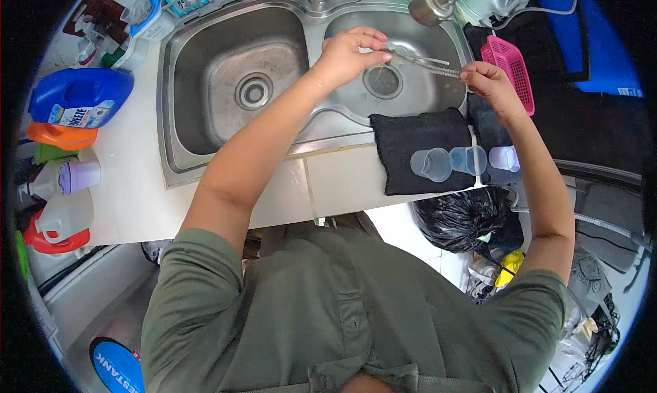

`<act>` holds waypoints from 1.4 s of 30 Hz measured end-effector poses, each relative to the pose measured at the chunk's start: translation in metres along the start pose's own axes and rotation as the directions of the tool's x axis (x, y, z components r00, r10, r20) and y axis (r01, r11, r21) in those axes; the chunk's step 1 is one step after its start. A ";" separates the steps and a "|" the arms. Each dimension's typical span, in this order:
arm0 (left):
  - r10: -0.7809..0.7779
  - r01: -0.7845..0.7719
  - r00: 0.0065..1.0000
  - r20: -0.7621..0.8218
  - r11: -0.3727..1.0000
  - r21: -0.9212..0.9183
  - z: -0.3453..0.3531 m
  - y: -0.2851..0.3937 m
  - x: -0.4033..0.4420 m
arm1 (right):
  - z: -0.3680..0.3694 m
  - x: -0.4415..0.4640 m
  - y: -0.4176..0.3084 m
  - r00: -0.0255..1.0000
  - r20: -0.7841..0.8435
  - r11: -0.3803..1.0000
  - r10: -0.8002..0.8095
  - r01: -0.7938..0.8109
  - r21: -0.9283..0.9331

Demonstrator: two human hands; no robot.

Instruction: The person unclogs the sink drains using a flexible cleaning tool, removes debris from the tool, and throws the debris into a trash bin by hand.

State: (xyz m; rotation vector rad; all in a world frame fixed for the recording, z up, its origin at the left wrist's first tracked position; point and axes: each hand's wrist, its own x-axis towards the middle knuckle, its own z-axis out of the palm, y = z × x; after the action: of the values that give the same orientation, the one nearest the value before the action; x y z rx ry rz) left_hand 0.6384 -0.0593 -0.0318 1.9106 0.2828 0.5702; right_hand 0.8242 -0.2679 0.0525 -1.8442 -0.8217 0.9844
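Over the right sink basin (349, 30), my two hands hold a thin straw brush (438, 69) stretched between them. The fingers of my left hand (352, 54) are pinched on its left part. A slim pale rod (434, 60), perhaps a straw, runs out from the same fingers just above the brush. My right hand (489, 85) is closed round the brush's right end, where bristles show. On the dark cloth (397, 147) below are clear plastic cups (431, 164), one of them whitish (504, 158).
The left basin (205, 71) lies beside the right one. A showerhead-like faucet (431, 8) hangs near the back right. A pink basket (508, 71) is close to my right hand. Detergent bottles (81, 95) line the left counter. A black plastic bag (458, 218) sits below the counter edge.
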 end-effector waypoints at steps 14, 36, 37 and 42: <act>-0.036 0.075 0.988 -0.147 0.960 0.271 -0.035 0.005 -0.024 | -0.014 0.014 0.009 0.989 0.141 0.998 0.042 -0.035 -0.052; 0.025 0.096 0.953 -0.301 0.921 0.378 -0.092 0.020 -0.098 | 0.104 0.129 0.076 0.874 0.483 -0.254 -0.062 0.454 -0.854; -0.013 0.127 0.950 -0.313 0.929 0.348 -0.095 0.020 -0.100 | 0.109 0.134 0.080 0.860 0.510 -0.260 -0.039 0.484 -0.836; -0.065 0.187 0.934 -0.351 0.926 0.327 -0.109 0.018 -0.109 | 0.141 0.149 0.111 0.847 0.525 -0.228 0.083 0.529 -0.817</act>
State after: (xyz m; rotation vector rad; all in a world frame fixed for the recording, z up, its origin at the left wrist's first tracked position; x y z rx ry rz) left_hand 0.4883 -0.0275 -0.0091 2.1152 0.7728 0.7987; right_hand 0.7879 -0.1361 -0.1358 -2.4451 -2.8374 0.1894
